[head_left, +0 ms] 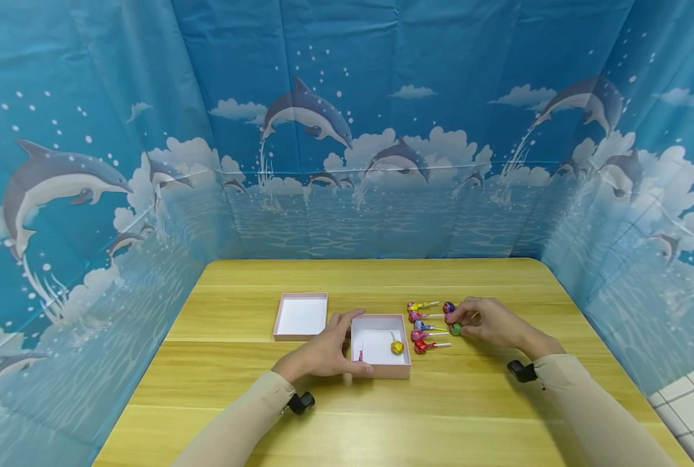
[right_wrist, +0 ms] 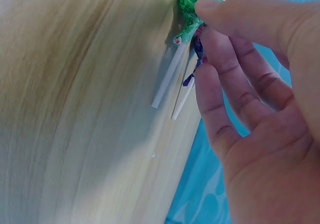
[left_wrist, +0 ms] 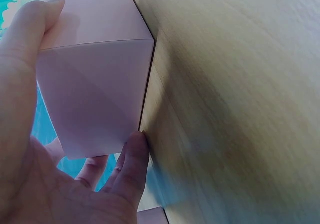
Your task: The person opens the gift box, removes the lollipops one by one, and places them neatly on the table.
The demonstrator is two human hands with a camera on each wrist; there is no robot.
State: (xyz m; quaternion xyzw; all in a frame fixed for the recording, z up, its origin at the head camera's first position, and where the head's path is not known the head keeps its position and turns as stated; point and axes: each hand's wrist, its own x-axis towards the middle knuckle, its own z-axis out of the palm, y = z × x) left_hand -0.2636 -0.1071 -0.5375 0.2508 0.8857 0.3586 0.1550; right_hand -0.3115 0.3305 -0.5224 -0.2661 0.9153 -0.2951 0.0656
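**Holding a pink box while fingers close on a green lollipop**

Looking down from the head view, the left hand [head_left: 323,353] is gripping the near left corner of the open pink box [head_left: 402,371] at the centre of the wooden table [head_left: 469,402], thumb along the front wall. A yellow lollipop [head_left: 396,346] is lying inside. The box lid [head_left: 301,334] is sitting just left of it. Right of the box, the right hand [head_left: 490,321] is pinching a green lollipop [head_left: 455,329] beside a row of lollipops [head_left: 424,324].

The left wrist view is showing fingers [left_wrist: 131,159] and thumb curling round the box's pink walls [left_wrist: 95,94].

The right wrist view is showing the thumb [right_wrist: 240,14] pressing the green lollipop [right_wrist: 192,4] at the upper edge, a purple lollipop [right_wrist: 199,44] lying alongside.
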